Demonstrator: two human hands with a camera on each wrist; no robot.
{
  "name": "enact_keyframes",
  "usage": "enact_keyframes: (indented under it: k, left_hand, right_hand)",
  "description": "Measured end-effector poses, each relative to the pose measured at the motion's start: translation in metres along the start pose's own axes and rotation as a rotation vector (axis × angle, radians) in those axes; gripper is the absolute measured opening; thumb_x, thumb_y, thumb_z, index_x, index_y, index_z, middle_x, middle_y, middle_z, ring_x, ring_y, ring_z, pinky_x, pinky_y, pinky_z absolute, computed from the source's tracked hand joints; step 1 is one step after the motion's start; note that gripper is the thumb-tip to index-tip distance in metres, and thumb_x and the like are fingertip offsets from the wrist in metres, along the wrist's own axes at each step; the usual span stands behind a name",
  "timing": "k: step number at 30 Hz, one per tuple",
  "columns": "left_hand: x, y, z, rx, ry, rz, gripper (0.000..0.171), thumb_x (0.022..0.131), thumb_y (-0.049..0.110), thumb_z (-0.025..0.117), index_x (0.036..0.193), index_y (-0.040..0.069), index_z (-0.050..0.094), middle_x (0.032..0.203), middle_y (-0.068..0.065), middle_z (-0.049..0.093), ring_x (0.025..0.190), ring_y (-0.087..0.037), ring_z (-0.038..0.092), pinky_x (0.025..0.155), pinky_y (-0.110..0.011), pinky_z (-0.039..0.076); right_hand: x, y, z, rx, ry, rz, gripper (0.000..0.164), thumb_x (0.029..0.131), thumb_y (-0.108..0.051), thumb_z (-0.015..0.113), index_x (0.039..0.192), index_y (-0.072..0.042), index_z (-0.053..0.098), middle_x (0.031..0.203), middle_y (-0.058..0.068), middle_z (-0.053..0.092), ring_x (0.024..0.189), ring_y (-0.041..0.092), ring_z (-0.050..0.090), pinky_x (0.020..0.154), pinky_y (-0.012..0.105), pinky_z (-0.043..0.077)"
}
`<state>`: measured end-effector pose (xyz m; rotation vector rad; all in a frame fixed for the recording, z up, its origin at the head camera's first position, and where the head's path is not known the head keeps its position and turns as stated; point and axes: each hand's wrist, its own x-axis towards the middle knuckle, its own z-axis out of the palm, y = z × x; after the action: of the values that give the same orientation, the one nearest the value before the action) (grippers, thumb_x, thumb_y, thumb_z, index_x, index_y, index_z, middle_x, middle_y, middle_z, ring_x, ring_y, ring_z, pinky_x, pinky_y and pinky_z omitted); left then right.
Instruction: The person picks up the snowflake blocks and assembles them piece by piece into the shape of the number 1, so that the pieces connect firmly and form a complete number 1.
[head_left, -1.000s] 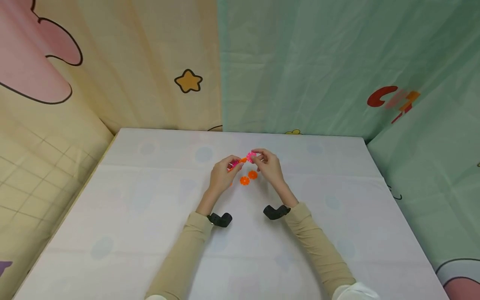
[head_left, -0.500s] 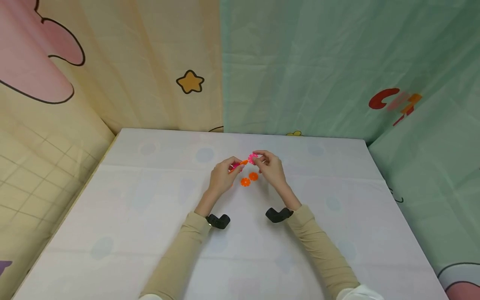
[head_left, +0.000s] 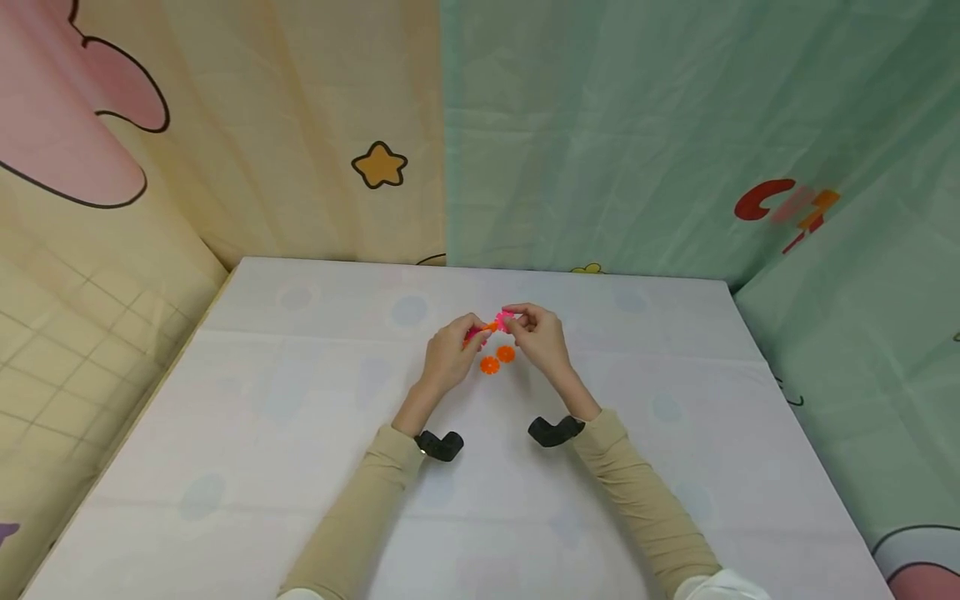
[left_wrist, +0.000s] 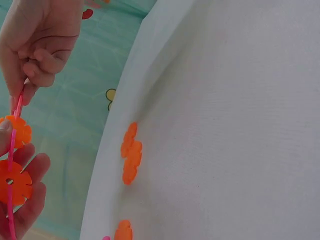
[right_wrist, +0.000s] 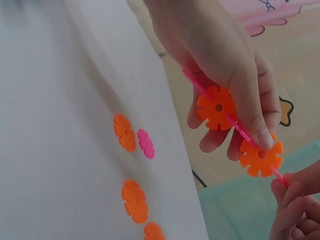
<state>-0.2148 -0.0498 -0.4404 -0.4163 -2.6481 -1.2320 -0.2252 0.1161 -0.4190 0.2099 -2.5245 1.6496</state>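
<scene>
My left hand [head_left: 447, 354] holds a short chain of slotted plastic snowflake discs, pink and orange slotted edge to edge. In the right wrist view, one orange disc [right_wrist: 218, 107] lies against its fingers, and its thumb presses a pink disc [right_wrist: 240, 131] beside the end orange disc [right_wrist: 261, 157]. My right hand [head_left: 542, 337] pinches another pink disc [head_left: 504, 321] between thumb and fingertips, seen edge-on in both wrist views. This disc meets the chain's end orange disc. Both hands are raised over the table.
Two loose orange discs, a nearer one [head_left: 490, 365] and a farther one [head_left: 506, 354], lie on the white-covered table [head_left: 300, 467] below the hands. Another orange disc [right_wrist: 124, 132] and a pink disc [right_wrist: 146, 143] lie near them. Curtains [head_left: 637, 125] stand behind the table.
Half a second ago a small gap showed between the right hand's pink disc and the chain's orange end; now they meet. Both hands have shifted only slightly. The two loose orange discs stay put.
</scene>
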Motion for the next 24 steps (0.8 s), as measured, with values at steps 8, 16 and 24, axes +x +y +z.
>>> enact_keyframes:
  k: [8,16,24]
  left_hand:
    - [-0.004,-0.003,0.001,0.021,0.025,0.015,0.013,0.093,0.022,0.063,0.093,0.009,0.065,0.078,-0.004,0.064,0.068,-0.016,0.059,0.066,-0.028,0.048]
    - [-0.01,-0.008,-0.001,0.062,-0.012,-0.005,0.011,0.092,0.021,0.064,0.094,0.011,0.065,0.081,-0.002,0.066,0.069,-0.014,0.059,0.065,-0.029,0.048]
    - [-0.012,-0.011,-0.003,0.02,-0.022,-0.038,0.015,0.094,0.024,0.063,0.102,0.011,0.066,0.086,-0.002,0.069,0.068,-0.015,0.054,0.061,-0.025,0.043]
  right_hand:
    - [-0.001,-0.001,0.007,0.002,0.001,0.06,0.019,0.089,-0.006,0.06,0.104,-0.001,0.071,0.067,0.014,0.057,0.051,0.013,0.042,0.046,0.02,0.032]
    - [-0.005,0.005,0.012,0.015,-0.061,0.105,0.022,0.089,-0.006,0.06,0.107,-0.001,0.071,0.065,0.01,0.055,0.05,0.011,0.038,0.046,0.02,0.03]
    - [-0.003,0.013,0.009,0.081,-0.141,0.141,0.026,0.097,-0.017,0.057,0.117,-0.007,0.068,0.091,0.022,0.064,0.056,0.015,0.044,0.048,0.019,0.033]
